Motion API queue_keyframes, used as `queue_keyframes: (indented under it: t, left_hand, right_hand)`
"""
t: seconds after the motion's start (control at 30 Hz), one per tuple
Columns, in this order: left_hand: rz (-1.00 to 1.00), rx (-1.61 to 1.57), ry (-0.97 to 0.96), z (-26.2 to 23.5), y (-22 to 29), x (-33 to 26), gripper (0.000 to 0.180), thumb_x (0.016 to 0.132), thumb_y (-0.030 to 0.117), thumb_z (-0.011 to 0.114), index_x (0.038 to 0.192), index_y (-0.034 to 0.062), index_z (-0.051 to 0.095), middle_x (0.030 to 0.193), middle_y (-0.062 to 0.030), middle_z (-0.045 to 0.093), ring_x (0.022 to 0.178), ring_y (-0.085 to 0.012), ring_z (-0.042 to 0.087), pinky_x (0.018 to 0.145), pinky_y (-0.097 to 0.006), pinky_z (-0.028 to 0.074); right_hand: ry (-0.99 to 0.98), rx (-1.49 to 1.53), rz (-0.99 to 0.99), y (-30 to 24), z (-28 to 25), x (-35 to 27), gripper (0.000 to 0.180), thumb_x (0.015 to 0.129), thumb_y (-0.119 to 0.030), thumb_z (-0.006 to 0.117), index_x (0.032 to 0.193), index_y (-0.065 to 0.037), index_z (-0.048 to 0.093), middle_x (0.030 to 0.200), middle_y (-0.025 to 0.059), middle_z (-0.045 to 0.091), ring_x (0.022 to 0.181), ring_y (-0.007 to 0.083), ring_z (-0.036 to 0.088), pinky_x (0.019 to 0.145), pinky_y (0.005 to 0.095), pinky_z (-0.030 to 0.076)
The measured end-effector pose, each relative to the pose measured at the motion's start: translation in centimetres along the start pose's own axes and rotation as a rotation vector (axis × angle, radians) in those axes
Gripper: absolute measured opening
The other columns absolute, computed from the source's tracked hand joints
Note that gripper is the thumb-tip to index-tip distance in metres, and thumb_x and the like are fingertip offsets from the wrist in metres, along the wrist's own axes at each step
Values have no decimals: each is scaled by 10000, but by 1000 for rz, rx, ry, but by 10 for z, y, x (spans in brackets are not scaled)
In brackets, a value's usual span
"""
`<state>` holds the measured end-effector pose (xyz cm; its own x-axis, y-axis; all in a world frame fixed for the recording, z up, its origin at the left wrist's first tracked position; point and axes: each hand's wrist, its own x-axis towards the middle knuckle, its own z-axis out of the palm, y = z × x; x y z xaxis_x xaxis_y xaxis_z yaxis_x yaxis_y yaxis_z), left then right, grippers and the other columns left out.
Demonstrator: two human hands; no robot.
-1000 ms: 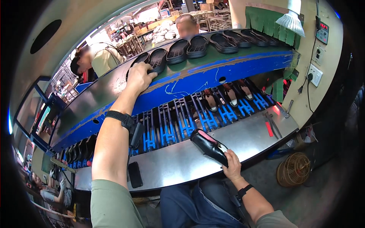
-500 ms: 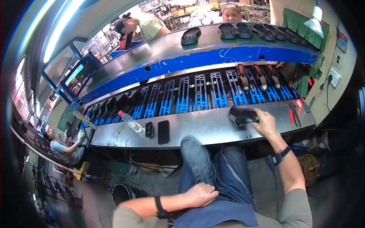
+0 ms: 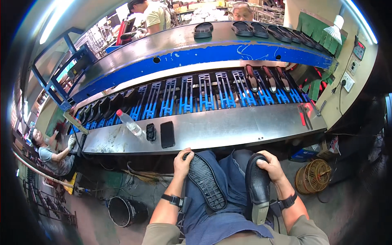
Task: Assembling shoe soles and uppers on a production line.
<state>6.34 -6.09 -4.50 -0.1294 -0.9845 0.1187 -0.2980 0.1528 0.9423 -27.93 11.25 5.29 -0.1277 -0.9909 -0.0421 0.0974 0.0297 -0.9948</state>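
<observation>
On my lap lies a black shoe sole (image 3: 207, 181), a ribbed and gridded face within a raised rim turned up. My left hand (image 3: 182, 163) is closed on its far end, thumb on the edge. Beside it, above my right thigh, my right hand (image 3: 270, 166) grips a black shoe upper (image 3: 259, 188) by its far end, the thumb pressed on top. The upper is stretched over a shoe last, whose grey end (image 3: 260, 213) sticks out toward me.
Ahead runs a metal worktop (image 3: 220, 130) with a bottle (image 3: 130, 122), a small black case (image 3: 151, 132), a phone (image 3: 167, 134) and pliers (image 3: 305, 117). Behind it are blue racks (image 3: 206, 92) holding several shoes, under a conveyor with soles (image 3: 203, 30). A bucket (image 3: 122, 211) and a wicker basket (image 3: 312, 177) stand on the floor.
My right hand has drawn the shoe upper back from above the worktop to my lap. My left hand has gone from the sole's near end to its far end; the sole shows a different-looking face.
</observation>
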Motion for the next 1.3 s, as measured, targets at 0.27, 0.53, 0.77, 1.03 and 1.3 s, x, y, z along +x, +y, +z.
queue_keyframes:
  t: [0.27,0.53,0.77,1.03,1.3]
  left_hand:
    - [-187,-1252,-622,-15,105,-28,694,1023,460,466,1502,-34,371,1497,-302,438,1432,-437,387,1129,-548,410]
    - [-341,-1424,-497,-16,140,-42,847,1041,626,123,1354,-43,538,1257,-263,641,1283,-467,544,1061,-566,483]
    - [-33,-857,-525,9,194,-57,764,1033,547,191,1262,-72,575,1246,-262,631,1233,-406,578,1068,-517,469]
    - [171,-622,-639,19,209,-72,735,1012,504,312,1308,-119,566,1309,-258,626,1217,-313,608,1078,-406,441]
    - [144,-487,-599,19,225,-76,860,948,642,320,1224,-118,612,1264,-287,636,1197,-383,614,1050,-483,472]
  right_hand:
    - [-125,862,404,87,-6,-89,1028,875,-816,437,1415,57,467,1233,297,625,1077,407,663,954,513,538]
    - [-304,748,379,35,1,-76,936,884,-678,617,1410,80,460,1250,235,636,1086,332,678,991,445,538]
    - [-522,316,205,-19,63,-36,862,949,-605,571,1452,79,426,1369,153,572,1243,208,554,1058,354,441]
    - [-489,353,91,1,63,-54,874,898,-641,610,1378,80,491,1276,140,600,1171,179,555,994,328,443]
    - [-458,326,103,2,57,-54,855,911,-634,596,1377,76,497,1275,140,606,1178,194,557,1014,340,437]
